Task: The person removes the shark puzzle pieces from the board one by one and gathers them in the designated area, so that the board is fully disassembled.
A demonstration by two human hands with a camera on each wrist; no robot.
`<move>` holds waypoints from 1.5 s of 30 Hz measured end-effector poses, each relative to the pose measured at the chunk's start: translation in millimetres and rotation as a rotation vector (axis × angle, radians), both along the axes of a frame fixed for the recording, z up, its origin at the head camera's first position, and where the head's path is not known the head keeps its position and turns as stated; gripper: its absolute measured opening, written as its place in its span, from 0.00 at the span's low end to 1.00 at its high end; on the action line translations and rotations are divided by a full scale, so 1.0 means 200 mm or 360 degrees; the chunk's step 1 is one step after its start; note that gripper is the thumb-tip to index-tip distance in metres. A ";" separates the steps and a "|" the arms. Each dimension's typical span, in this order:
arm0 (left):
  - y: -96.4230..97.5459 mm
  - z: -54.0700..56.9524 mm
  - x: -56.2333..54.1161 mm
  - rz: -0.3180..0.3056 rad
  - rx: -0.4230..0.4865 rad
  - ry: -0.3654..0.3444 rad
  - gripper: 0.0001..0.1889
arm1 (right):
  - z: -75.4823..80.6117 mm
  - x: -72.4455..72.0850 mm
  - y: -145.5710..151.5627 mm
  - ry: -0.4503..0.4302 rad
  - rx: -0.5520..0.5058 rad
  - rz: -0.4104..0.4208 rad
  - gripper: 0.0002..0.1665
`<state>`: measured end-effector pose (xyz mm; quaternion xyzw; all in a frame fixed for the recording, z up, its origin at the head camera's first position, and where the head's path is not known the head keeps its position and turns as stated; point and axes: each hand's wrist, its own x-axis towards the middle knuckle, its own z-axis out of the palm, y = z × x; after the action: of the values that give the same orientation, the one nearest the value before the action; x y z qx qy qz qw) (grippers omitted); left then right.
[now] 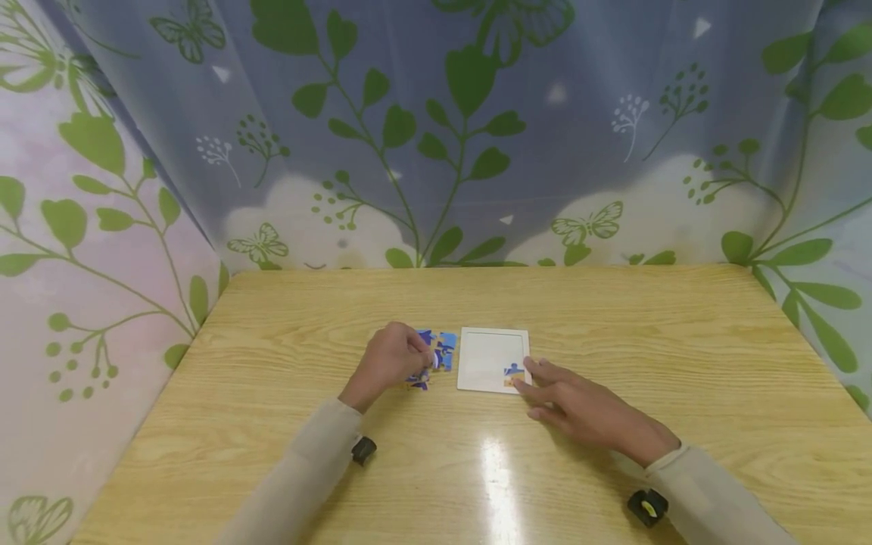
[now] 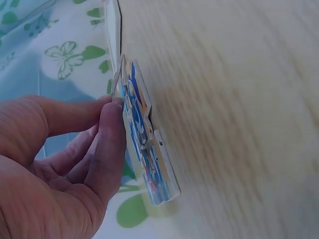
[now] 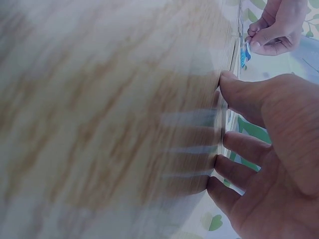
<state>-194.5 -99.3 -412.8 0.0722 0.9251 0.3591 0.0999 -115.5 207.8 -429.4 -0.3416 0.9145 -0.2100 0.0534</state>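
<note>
A white square puzzle tray [image 1: 482, 359] lies on the table, with one blue and orange jigsaw piece [image 1: 512, 371] in its lower right corner. To its left is a cluster of blue jigsaw pieces [image 1: 446, 350], some overlapping, partly hidden by my left hand [image 1: 387, 362]. In the left wrist view that hand pinches a thin jigsaw piece [image 2: 117, 79] between thumb and finger, edge-on above the others. My right hand [image 1: 579, 401] rests at the tray's right edge with fingers extended, fingertips at the rim and beside the corner piece.
The wooden table [image 1: 286, 318] runs back to a curtain [image 1: 409, 151] printed with green leaves and butterflies. Similar cloth hangs at the left and right. Black wrist devices are strapped at the left cuff [image 1: 364, 451] and the right cuff [image 1: 647, 507].
</note>
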 end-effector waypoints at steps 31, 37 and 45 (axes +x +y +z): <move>0.42 -0.02 0.06 -0.0493 -0.0114 0.0197 0.05 | 0.01 0.00 0.00 0.0003 0.0000 0.0008 0.28; 0.50 -0.04 0.07 -0.0506 -0.0104 0.0197 0.03 | 0.02 0.00 0.00 -0.0007 0.0022 0.0015 0.27; 0.51 -0.03 0.07 -0.0451 -0.0101 0.0170 0.02 | 0.04 0.01 0.01 -0.0097 0.0069 -0.0024 0.32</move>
<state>-179.9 2.8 -418.6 0.2178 0.9206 0.3076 0.1024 -113.9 210.6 -420.7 -0.3269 0.9193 -0.2009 0.0869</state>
